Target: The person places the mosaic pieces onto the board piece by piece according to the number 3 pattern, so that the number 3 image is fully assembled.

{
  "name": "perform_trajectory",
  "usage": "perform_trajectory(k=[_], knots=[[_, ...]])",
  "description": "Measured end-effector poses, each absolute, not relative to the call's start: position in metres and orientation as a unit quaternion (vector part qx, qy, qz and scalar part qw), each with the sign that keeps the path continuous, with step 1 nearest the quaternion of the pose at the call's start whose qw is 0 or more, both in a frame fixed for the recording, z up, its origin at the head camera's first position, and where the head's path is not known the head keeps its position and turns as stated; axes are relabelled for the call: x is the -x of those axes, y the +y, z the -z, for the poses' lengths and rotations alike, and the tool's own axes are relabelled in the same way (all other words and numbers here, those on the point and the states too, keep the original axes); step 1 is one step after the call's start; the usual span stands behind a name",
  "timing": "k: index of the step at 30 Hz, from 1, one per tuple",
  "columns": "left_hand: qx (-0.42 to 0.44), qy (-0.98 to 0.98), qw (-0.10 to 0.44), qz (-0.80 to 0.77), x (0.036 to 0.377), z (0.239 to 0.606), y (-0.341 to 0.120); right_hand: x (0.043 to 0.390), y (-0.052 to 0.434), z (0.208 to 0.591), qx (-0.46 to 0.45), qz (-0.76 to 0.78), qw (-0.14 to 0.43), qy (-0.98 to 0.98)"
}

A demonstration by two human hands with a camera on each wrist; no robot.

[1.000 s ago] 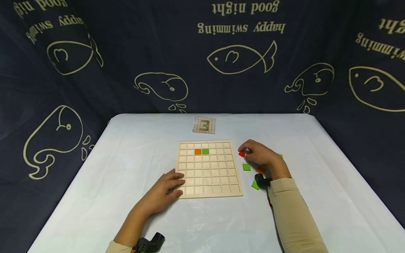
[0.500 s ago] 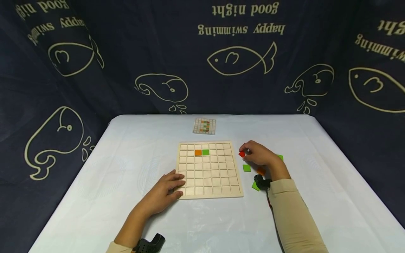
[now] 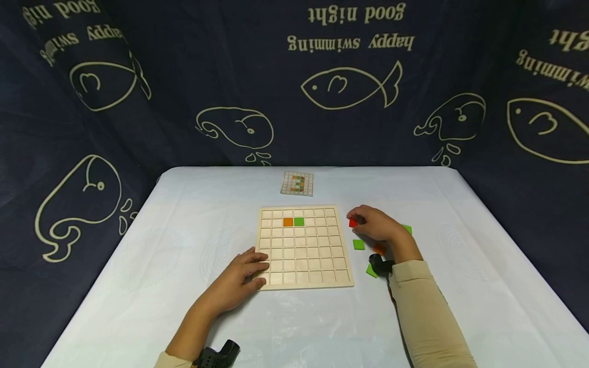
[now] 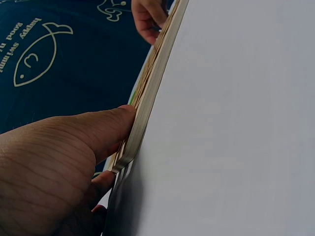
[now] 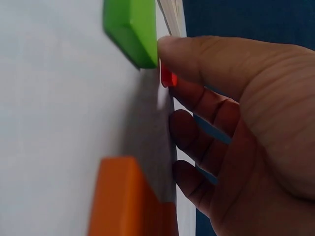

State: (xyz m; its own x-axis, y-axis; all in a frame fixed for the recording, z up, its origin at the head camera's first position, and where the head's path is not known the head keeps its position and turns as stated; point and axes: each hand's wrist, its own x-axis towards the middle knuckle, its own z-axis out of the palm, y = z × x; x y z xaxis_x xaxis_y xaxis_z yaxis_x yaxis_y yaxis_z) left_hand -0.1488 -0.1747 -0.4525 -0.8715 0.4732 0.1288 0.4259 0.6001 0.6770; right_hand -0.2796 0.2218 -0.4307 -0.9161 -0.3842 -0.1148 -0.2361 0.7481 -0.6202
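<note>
Currently the right hand [image 3: 378, 225] pinches a red tile [image 3: 353, 222] between thumb and fingers, just beside the right edge of the wooden grid board [image 3: 303, 246]. Meanwhile the left hand [image 3: 239, 276] rests with relaxed fingers on the board's near left corner. Green tiles [image 3: 359, 244] lie near the right hand.

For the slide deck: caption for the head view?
Right hand pinches a red tile beside the wooden grid board; left hand steadies it.
</note>
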Motion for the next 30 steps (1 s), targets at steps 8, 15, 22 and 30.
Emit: perform_trajectory(k=[8,15,22,30], knots=[[-0.249,0.895,0.033,-0.37,0.149,0.452,-0.175,0.28,0.22,0.43,0.168,0.301,0.111,0.932],[-0.248,0.894,0.035,-0.372,0.149,0.453,-0.175,0.28,0.218,0.427,0.16,0.301,0.125,0.932],[-0.245,0.894,0.034,-0.374,0.149,0.452,-0.175,0.283,0.215,0.425,0.158,0.312,0.114,0.93],[-0.244,0.892,0.037,-0.379,0.149,0.453,-0.176,0.285,0.205,0.423,0.172,0.328,0.1,0.923]])
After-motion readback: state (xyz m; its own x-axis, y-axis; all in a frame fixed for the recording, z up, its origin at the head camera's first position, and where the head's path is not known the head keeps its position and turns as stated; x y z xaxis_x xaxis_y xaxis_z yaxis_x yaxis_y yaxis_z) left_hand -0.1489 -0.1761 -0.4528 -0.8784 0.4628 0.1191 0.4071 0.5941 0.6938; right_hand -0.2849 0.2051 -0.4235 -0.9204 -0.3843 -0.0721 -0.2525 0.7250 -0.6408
